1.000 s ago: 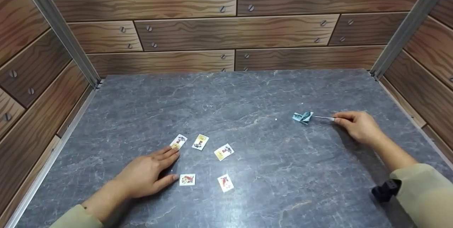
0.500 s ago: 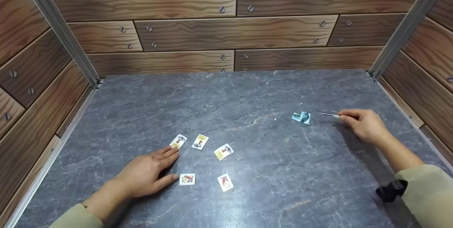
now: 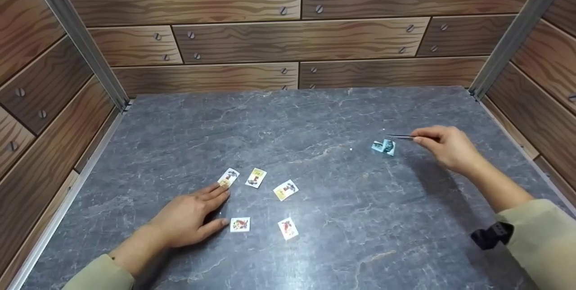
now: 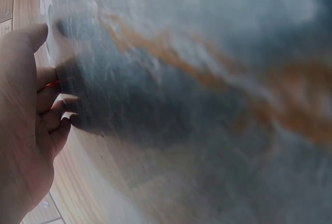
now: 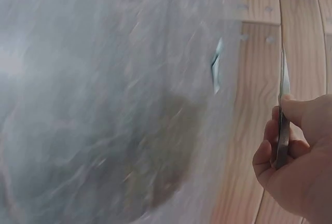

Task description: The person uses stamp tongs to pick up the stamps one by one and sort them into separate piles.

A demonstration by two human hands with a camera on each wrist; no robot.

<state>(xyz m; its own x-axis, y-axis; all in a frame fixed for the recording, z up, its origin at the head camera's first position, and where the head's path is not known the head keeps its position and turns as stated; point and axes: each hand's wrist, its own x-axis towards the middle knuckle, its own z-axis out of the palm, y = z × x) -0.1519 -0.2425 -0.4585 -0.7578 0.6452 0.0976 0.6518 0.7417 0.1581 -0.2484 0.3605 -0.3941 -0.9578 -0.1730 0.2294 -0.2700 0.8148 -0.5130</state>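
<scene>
Pinched in my right hand (image 3: 450, 149) is a pair of slim metal tweezers (image 3: 402, 137), pointing left, seen also as tweezers (image 5: 284, 86) in the right wrist view. Their tips are just above a small creased teal printed paper (image 3: 384, 147), apparently off it. My left hand (image 3: 191, 218) rests on the table with relaxed fingers. Its fingertips touch the lower end of a small yellow-and-white card (image 3: 229, 176). The left thumb tip lies beside a small card with a red figure (image 3: 240, 224). In the left wrist view, the left hand (image 4: 26, 115) shows with no card visible.
To the right of the left hand lie a yellow picture card (image 3: 256, 177), another yellow card (image 3: 285, 190) and a red-figure card (image 3: 288, 228). Tiny white specks dot the grey marbled table (image 3: 315, 123) near the teal paper. Wood-patterned walls (image 3: 297, 42) enclose it.
The tweezers have drawn back right from the teal paper, then come back left and higher above it. The paper's raised part has settled lower. My left hand stays put.
</scene>
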